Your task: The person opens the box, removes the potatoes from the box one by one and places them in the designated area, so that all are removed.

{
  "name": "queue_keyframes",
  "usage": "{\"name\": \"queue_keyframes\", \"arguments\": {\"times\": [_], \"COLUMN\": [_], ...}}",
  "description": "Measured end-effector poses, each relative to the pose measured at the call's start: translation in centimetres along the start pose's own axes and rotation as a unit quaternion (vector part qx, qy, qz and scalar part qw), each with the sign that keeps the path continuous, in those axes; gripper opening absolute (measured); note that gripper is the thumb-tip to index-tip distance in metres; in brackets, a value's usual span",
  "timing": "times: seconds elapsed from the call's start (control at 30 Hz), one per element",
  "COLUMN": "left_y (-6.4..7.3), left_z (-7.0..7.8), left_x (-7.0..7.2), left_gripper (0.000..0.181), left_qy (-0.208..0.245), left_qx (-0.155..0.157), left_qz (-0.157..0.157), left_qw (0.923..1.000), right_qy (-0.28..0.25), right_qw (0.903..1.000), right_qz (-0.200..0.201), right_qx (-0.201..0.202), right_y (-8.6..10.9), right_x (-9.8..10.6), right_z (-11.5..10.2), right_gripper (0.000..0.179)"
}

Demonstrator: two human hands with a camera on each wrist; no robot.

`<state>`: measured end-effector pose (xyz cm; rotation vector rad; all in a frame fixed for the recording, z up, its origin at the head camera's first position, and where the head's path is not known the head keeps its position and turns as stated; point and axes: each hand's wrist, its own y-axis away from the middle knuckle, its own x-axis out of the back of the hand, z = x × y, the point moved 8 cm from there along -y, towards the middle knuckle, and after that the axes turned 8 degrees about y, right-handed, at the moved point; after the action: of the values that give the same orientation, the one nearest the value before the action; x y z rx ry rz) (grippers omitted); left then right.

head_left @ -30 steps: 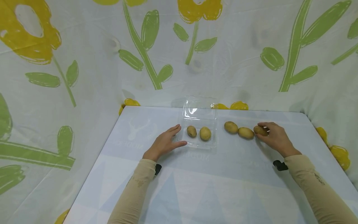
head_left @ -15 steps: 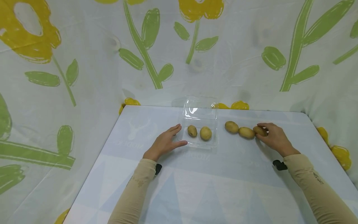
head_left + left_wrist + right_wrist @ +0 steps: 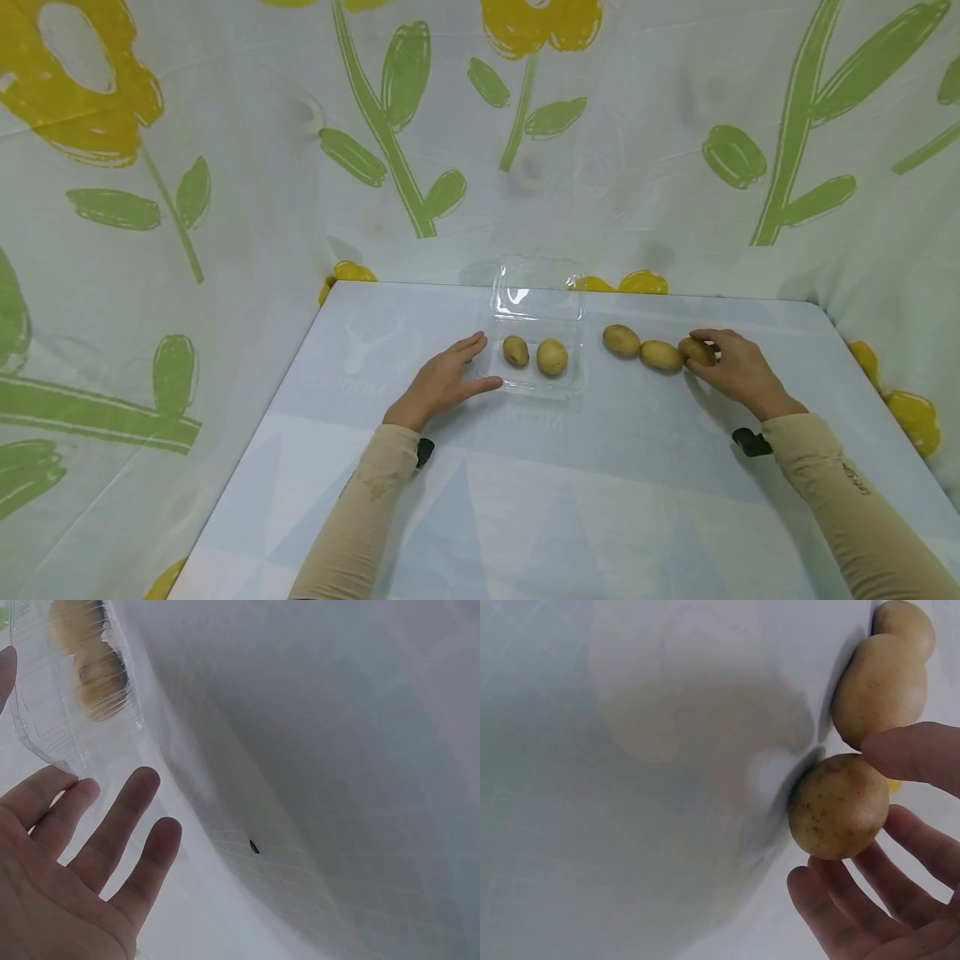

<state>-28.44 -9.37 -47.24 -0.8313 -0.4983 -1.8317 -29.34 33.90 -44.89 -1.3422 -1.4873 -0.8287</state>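
Observation:
My right hand [image 3: 738,371] holds the rightmost potato [image 3: 697,351] between thumb and fingers, low at the table. In the right wrist view, this brown-specked potato [image 3: 838,806] has the thumb at its upper side and fingers along its lower right. Two more potatoes, a middle one [image 3: 661,356] and a left one [image 3: 621,341], lie in a row beside it. My left hand [image 3: 442,379] is spread at the left side of a clear plastic clamshell box [image 3: 537,393]; in the left wrist view a fingertip appears to touch its corner. Inside the box sit a smaller potato [image 3: 516,351] and a rounder potato [image 3: 552,357].
The box's clear lid [image 3: 536,287] stands raised at the back, near the table's far edge. A pale patterned cloth covers the table [image 3: 570,500]. Behind it and at the sides hangs a flowered curtain [image 3: 600,192].
Both hands keep their places and the potatoes stay where they are. Only a very slight shift of the head view shows.

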Motion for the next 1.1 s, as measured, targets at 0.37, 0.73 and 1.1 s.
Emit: {"name": "queue_keyframes", "arguments": {"times": [0.37,0.73,1.1], "left_y": [0.0,0.2,0.1], "left_z": [0.3,0.6,1.0], "left_x": [0.1,0.5,0.2], "left_gripper": [0.093,0.092,0.088], "left_qy": [-0.005,-0.022,-0.027], "left_qx": [-0.004,-0.012,-0.028], "left_qz": [0.0,0.005,-0.005], "left_qw": [1.0,0.9997,0.9992], "right_qy": [-0.003,-0.03,-0.046], "right_qw": [0.9997,0.9978,0.9938], "right_qz": [0.023,0.057,0.084], "right_qx": [0.004,0.012,0.057], "right_y": [0.3,0.0,-0.7], "right_x": [1.8,3.8,4.4], "right_z": [-0.8,-3.5,-8.2], "right_gripper": [0.054,0.051,0.054]}}
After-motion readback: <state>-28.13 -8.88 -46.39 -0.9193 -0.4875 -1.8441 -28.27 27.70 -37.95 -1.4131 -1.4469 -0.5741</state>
